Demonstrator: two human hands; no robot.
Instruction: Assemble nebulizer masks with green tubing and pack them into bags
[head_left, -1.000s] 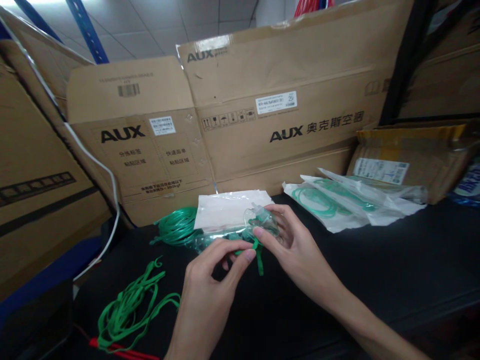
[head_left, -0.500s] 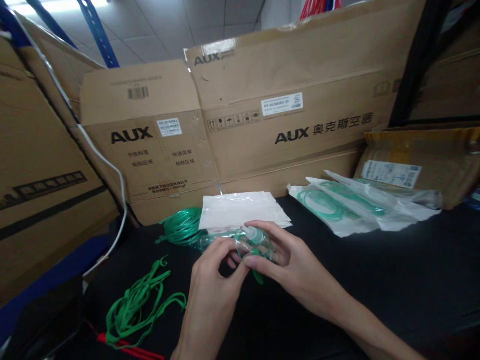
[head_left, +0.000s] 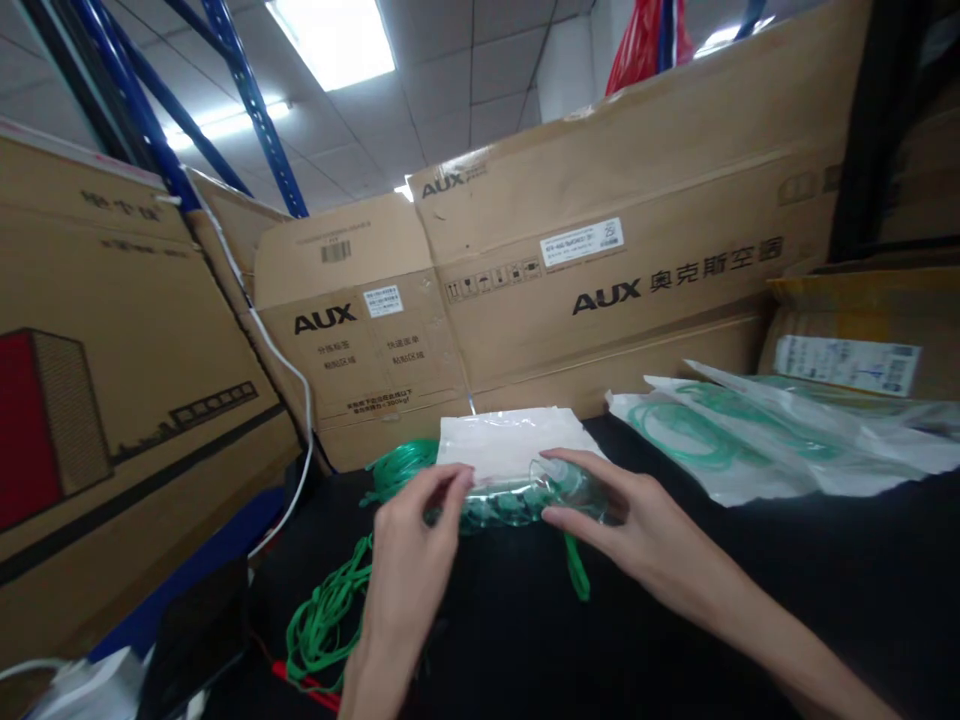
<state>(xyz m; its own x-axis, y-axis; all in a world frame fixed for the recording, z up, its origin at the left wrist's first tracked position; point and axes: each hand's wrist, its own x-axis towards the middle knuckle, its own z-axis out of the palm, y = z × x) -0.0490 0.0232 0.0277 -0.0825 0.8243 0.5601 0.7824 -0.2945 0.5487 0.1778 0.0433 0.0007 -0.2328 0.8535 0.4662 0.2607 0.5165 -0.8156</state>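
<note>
My right hand (head_left: pixel 637 505) is closed around a clear plastic oxygen mask (head_left: pixel 570 483), thumb in front and fingers behind. A green strap (head_left: pixel 576 568) hangs from the mask over the black table. My left hand (head_left: pixel 420 540) is to the left, with thumb and forefinger nearly together; anything between them is hidden. Behind and between the hands lies a row of clear, greenish masks (head_left: pixel 499 505), partly covered by my fingers. White paper-backed pouches (head_left: pixel 517 440) lie flat just behind this row.
Coiled green tubing (head_left: pixel 401 465) and a tangle of green elastic straps (head_left: pixel 322 620) lie left. Bagged sets with green tubing (head_left: pixel 697 440) lie right. Cardboard panels (head_left: pixel 525 330) wall the back. A white cable (head_left: pixel 281 350) runs down the left side.
My hands have moved apart. The left has let go of the mask, which stays in my right hand, and its strap now dangles. The camera view has tilted up and shifted left.
</note>
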